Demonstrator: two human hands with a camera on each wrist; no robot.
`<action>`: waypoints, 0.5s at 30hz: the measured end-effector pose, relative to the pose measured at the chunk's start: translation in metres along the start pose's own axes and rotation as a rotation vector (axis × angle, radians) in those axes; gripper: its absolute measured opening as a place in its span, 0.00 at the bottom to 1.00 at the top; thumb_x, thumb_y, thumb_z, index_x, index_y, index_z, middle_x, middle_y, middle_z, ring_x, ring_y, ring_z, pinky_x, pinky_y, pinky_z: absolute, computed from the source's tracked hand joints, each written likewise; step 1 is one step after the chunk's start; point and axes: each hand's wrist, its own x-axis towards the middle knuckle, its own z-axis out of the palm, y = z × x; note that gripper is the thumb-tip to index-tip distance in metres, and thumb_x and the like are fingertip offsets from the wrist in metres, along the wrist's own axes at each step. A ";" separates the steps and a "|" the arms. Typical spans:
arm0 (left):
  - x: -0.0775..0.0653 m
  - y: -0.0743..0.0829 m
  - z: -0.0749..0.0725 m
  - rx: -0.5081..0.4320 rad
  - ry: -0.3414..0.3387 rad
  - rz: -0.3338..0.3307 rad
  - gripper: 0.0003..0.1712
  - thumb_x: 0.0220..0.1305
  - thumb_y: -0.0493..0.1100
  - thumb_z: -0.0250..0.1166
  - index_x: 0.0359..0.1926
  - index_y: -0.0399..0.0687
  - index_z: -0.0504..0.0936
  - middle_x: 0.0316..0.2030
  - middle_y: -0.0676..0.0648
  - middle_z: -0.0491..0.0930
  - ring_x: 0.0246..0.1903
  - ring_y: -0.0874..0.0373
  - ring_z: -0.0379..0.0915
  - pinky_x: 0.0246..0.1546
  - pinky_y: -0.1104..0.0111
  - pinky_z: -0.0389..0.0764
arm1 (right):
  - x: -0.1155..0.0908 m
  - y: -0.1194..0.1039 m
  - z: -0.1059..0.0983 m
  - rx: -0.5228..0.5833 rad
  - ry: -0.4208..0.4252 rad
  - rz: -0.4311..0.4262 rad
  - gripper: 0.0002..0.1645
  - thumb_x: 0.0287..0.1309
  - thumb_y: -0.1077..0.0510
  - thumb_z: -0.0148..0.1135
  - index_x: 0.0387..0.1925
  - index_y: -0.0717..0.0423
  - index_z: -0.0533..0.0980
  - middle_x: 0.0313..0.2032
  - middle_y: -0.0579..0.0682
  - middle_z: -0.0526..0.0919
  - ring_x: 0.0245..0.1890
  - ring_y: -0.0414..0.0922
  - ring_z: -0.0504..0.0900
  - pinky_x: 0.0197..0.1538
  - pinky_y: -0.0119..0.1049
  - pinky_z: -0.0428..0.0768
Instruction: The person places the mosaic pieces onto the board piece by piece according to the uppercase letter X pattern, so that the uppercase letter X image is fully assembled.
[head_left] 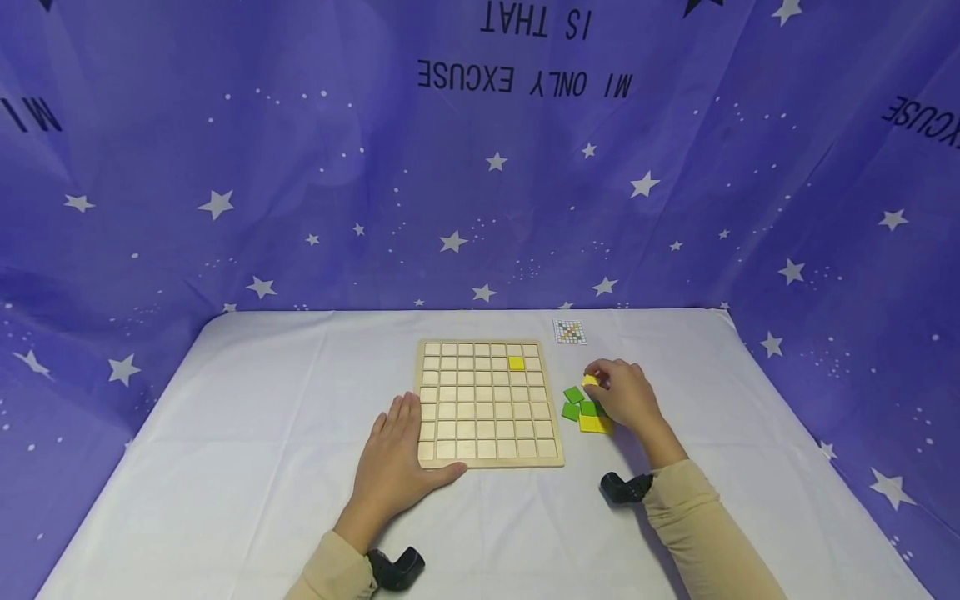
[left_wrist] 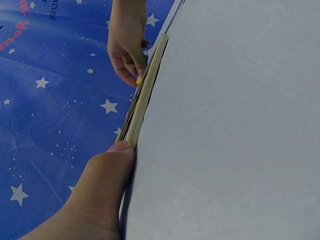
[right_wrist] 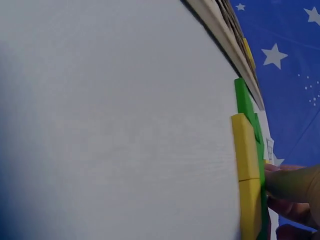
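A wooden grid board (head_left: 510, 463) lies on the white table, with one yellow square tile (head_left: 517, 363) in a cell near its far right corner. My left hand (head_left: 393, 462) rests against the board's near left corner, fingers straight along the left side and thumb at the front edge. To the right of the board, my right hand (head_left: 628, 396) pinches another yellow tile (head_left: 590, 380) between thumb and fingers. Below that hand lie several green tiles (head_left: 573, 395) and a pair of yellow tiles (right_wrist: 246, 150), side by side in the right wrist view. The hand partly covers this pile.
A small printed card with a coloured grid pattern (head_left: 570, 332) lies beyond the tiles, near the table's back edge. Purple cloth with stars (head_left: 453, 242) hangs behind and at both sides of the white-covered table (head_left: 247, 433). Black wrist-worn devices (head_left: 397, 569) sit at both cuffs.
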 end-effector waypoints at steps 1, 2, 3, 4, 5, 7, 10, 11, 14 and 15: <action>0.000 0.000 0.000 0.000 0.000 0.000 0.77 0.43 0.85 0.61 0.77 0.34 0.49 0.77 0.38 0.52 0.77 0.44 0.46 0.77 0.50 0.51 | 0.001 0.001 0.000 0.013 -0.001 -0.013 0.14 0.60 0.56 0.69 0.47 0.51 0.81 0.40 0.54 0.83 0.44 0.54 0.74 0.46 0.49 0.73; 0.000 0.000 0.000 0.001 0.000 0.001 0.77 0.43 0.85 0.61 0.77 0.34 0.49 0.77 0.38 0.52 0.77 0.44 0.46 0.77 0.50 0.51 | 0.002 0.001 0.000 0.027 -0.002 -0.023 0.13 0.60 0.57 0.68 0.47 0.51 0.80 0.41 0.55 0.83 0.43 0.54 0.75 0.46 0.49 0.73; 0.000 0.000 0.000 0.003 -0.001 0.001 0.76 0.43 0.85 0.61 0.77 0.34 0.49 0.77 0.38 0.52 0.77 0.44 0.46 0.77 0.50 0.51 | 0.002 0.001 0.000 0.043 0.000 -0.031 0.12 0.61 0.58 0.68 0.46 0.51 0.80 0.41 0.55 0.84 0.44 0.54 0.76 0.47 0.50 0.74; 0.000 0.000 0.000 0.003 -0.002 0.001 0.76 0.43 0.85 0.61 0.77 0.34 0.49 0.77 0.38 0.52 0.77 0.44 0.46 0.77 0.50 0.51 | 0.003 0.000 0.000 0.059 0.004 -0.037 0.12 0.61 0.58 0.67 0.46 0.50 0.80 0.42 0.56 0.84 0.44 0.55 0.78 0.47 0.50 0.75; 0.000 0.000 0.000 0.003 -0.002 0.001 0.76 0.43 0.85 0.61 0.77 0.34 0.49 0.77 0.38 0.52 0.77 0.44 0.46 0.77 0.50 0.51 | 0.003 -0.001 0.000 0.077 0.008 -0.040 0.11 0.61 0.59 0.67 0.46 0.51 0.80 0.43 0.56 0.84 0.44 0.54 0.78 0.48 0.50 0.75; 0.000 0.000 0.000 0.003 -0.003 0.002 0.76 0.43 0.85 0.61 0.77 0.34 0.49 0.77 0.38 0.51 0.77 0.44 0.46 0.77 0.50 0.51 | 0.004 -0.005 0.000 0.116 0.019 -0.051 0.12 0.62 0.59 0.66 0.47 0.51 0.80 0.44 0.56 0.85 0.44 0.54 0.80 0.47 0.49 0.76; 0.000 0.000 -0.001 0.002 -0.003 0.003 0.76 0.43 0.85 0.61 0.77 0.34 0.50 0.77 0.37 0.52 0.77 0.44 0.46 0.77 0.50 0.51 | 0.005 -0.016 0.003 0.197 0.027 -0.059 0.12 0.63 0.58 0.66 0.48 0.51 0.80 0.44 0.54 0.84 0.39 0.51 0.80 0.42 0.43 0.77; 0.000 0.000 -0.001 0.001 -0.002 0.003 0.76 0.43 0.85 0.61 0.77 0.34 0.50 0.77 0.37 0.52 0.77 0.44 0.46 0.77 0.50 0.51 | 0.006 -0.021 0.005 0.225 0.025 -0.063 0.12 0.63 0.57 0.66 0.48 0.51 0.80 0.43 0.53 0.84 0.37 0.49 0.79 0.39 0.41 0.76; -0.001 0.001 -0.001 -0.003 0.002 0.005 0.76 0.43 0.84 0.61 0.76 0.33 0.50 0.76 0.37 0.52 0.77 0.43 0.47 0.77 0.50 0.52 | 0.007 -0.036 0.011 0.305 0.009 -0.088 0.11 0.62 0.56 0.67 0.46 0.49 0.80 0.41 0.51 0.84 0.32 0.46 0.77 0.34 0.36 0.75; -0.001 0.001 -0.001 -0.004 0.001 0.004 0.76 0.43 0.84 0.61 0.76 0.34 0.50 0.77 0.37 0.52 0.77 0.43 0.47 0.77 0.50 0.51 | 0.007 -0.041 0.014 0.322 0.001 -0.098 0.11 0.62 0.56 0.67 0.46 0.49 0.80 0.41 0.50 0.84 0.32 0.45 0.77 0.34 0.35 0.75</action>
